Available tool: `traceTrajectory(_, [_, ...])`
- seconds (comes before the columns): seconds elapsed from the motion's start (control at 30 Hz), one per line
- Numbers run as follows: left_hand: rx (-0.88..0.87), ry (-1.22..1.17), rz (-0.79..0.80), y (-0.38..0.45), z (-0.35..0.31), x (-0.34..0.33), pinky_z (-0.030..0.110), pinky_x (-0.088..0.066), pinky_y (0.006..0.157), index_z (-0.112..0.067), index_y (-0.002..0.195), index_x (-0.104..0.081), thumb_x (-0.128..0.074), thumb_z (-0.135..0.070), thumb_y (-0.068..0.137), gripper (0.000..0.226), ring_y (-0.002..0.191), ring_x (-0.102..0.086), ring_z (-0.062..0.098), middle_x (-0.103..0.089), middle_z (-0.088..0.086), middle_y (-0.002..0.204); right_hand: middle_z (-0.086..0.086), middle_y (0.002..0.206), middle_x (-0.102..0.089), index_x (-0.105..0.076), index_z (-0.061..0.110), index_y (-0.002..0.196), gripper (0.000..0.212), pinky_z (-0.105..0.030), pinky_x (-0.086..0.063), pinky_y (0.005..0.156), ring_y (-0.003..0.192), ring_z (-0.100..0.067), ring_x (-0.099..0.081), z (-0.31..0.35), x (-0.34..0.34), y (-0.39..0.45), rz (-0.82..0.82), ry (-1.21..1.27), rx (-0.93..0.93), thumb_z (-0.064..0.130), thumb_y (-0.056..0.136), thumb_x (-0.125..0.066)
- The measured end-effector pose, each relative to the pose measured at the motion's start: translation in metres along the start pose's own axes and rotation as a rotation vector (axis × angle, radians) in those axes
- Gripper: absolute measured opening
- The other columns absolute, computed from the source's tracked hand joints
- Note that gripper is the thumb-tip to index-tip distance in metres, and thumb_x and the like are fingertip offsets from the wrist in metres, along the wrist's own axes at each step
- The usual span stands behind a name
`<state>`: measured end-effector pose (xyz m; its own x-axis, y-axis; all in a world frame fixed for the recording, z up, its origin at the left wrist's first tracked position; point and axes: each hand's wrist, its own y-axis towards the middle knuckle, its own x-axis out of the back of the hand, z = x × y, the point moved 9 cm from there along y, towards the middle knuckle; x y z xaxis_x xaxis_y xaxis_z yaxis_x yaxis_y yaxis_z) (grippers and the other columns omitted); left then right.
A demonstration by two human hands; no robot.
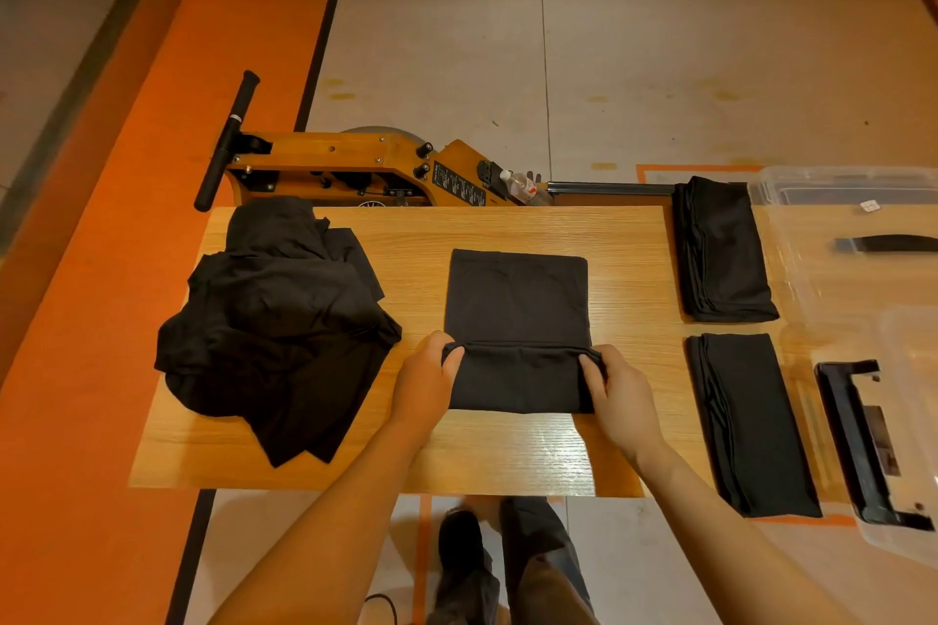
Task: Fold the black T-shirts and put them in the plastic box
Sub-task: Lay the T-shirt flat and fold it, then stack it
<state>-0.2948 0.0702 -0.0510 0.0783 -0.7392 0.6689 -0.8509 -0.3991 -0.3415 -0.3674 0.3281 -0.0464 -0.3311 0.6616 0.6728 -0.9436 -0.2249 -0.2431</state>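
Both hands (pixel 425 378) (pixel 616 391) forward, fingers curled

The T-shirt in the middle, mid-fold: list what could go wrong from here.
1. The left hand and right hand pinch only the corners of the T-shirt; the slack edge between them may sag, leaving a crooked fold.
2. The unfolded pile lies near the left hand and could get snagged.
3. Two folded shirts lie beside the plastic box, not visibly in it; a swing toward the box might knock them askew.

No legible text is present. The black instruction plate (pixel 458 188) on the wooden machine (pixel 355 168) beyond the worktop's far edge carries white print, too small to read. The bottle (pixel 520 187) label is likewise unreadable.
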Motion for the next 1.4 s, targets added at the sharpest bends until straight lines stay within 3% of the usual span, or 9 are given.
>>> traceTrajectory(0.1, [0.054,0.037,0.02,0.001,0.005,-0.003,0.028,-0.043,0.064,-0.014,0.11,-0.055,-0.046,-0.032,0.101,0.022,0.08,-0.057,0.017,-0.063,0.005,0.091,0.003,0.079,-0.064,-0.059,0.015,0.097,0.022,-0.032,-0.052,0.064,0.073,-0.013,-0.061,-0.008,-0.005,0.003,0.014,0.015,-0.045,0.034,0.102,-0.048])
traceTrajectory(0.27, [0.108,-0.083,0.02,-0.009,0.009,-0.003,0.024,-0.031,0.053,-0.022,0.072,-0.042,-0.054,-0.029,0.097,0.029,0.057,-0.039,0.009,-0.043,-0.005,0.064,0.001,0.077,-0.064,-0.06,0.013,0.091,0.026,-0.033,-0.052,0.063,0.072,-0.014,-0.061,-0.015,-0.009,0.005,-0.004,0.071,-0.12,0.036,0.1,-0.052])
traceTrajectory(0.43, [0.07,-0.034,0.022,-0.011,0.011,-0.004,0.032,-0.043,0.056,-0.017,0.081,-0.052,-0.057,-0.018,0.094,0.014,0.063,-0.053,0.017,-0.055,0.003,0.07,0.002,0.077,-0.063,-0.059,0.013,0.092,0.024,-0.034,-0.052,0.063,0.072,-0.014,-0.061,-0.018,-0.005,0.0,-0.053,0.084,-0.139,0.033,0.101,-0.051])
traceTrajectory(0.63, [0.024,0.024,-0.05,0.002,-0.001,0.003,0.024,-0.026,0.051,-0.022,0.067,-0.038,-0.059,-0.018,0.094,0.035,0.055,-0.035,0.008,-0.038,-0.004,0.062,0.002,0.076,-0.063,-0.06,0.012,0.092,0.027,-0.035,-0.053,0.063,0.07,-0.013,-0.06,-0.021,-0.001,0.004,-0.097,0.063,-0.175,0.035,0.1,-0.051])
traceTrajectory(0.77, [0.111,0.036,-0.056,0.008,0.008,0.001,0.025,-0.033,0.055,-0.012,0.08,-0.052,-0.063,-0.02,0.092,0.018,0.065,-0.044,0.013,-0.048,-0.001,0.071,0.001,0.074,-0.062,-0.06,0.011,0.091,0.028,-0.033,-0.051,0.061,0.069,-0.014,-0.059,-0.021,-0.002,0.007,-0.116,0.047,-0.208,0.037,0.1,-0.052])
traceTrajectory(1.0, [0.107,-0.009,-0.106,0.005,0.008,0.002,0.027,-0.036,0.057,-0.007,0.082,-0.056,-0.06,-0.018,0.094,0.016,0.068,-0.049,0.019,-0.054,0.007,0.074,0.001,0.076,-0.063,-0.06,0.011,0.094,0.03,-0.034,-0.052,0.063,0.071,-0.015,-0.06,-0.02,-0.003,0.01,-0.107,0.038,-0.237,0.039,0.1,-0.051])
traceTrajectory(1.2, [0.101,0.011,-0.151,0.007,0.007,0.007,0.02,-0.026,0.051,-0.021,0.064,-0.037,-0.058,-0.018,0.094,0.037,0.06,-0.036,0.008,-0.039,-0.006,0.067,0.005,0.08,-0.063,-0.062,0.011,0.103,0.029,-0.025,-0.048,0.061,0.073,-0.009,-0.06,-0.019,-0.001,0.012,-0.121,0.035,-0.207,0.035,0.103,-0.046])
traceTrajectory(1.33, [0.128,0.015,-0.157,0.007,0.01,0.007,0.021,-0.034,0.055,-0.014,0.087,-0.053,-0.06,-0.022,0.094,0.013,0.076,-0.05,0.015,-0.052,-0.001,0.085,0.0,0.098,-0.065,-0.06,0.01,0.115,0.032,-0.028,-0.048,0.069,0.091,-0.019,-0.064,-0.016,0.002,0.01,-0.174,-0.004,-0.212,0.037,0.102,-0.047])
traceTrajectory(1.4, [0.089,0.046,-0.237,0.002,0.003,0.015,0.025,-0.042,0.063,-0.012,0.098,-0.054,-0.063,-0.024,0.093,0.016,0.082,-0.052,0.014,-0.05,-0.002,0.096,-0.005,0.113,-0.06,-0.057,0.008,0.125,0.035,-0.029,-0.046,0.08,0.102,-0.021,-0.058,-0.003,0.011,0.005,-0.287,-0.102,-0.13,0.031,0.099,-0.054])
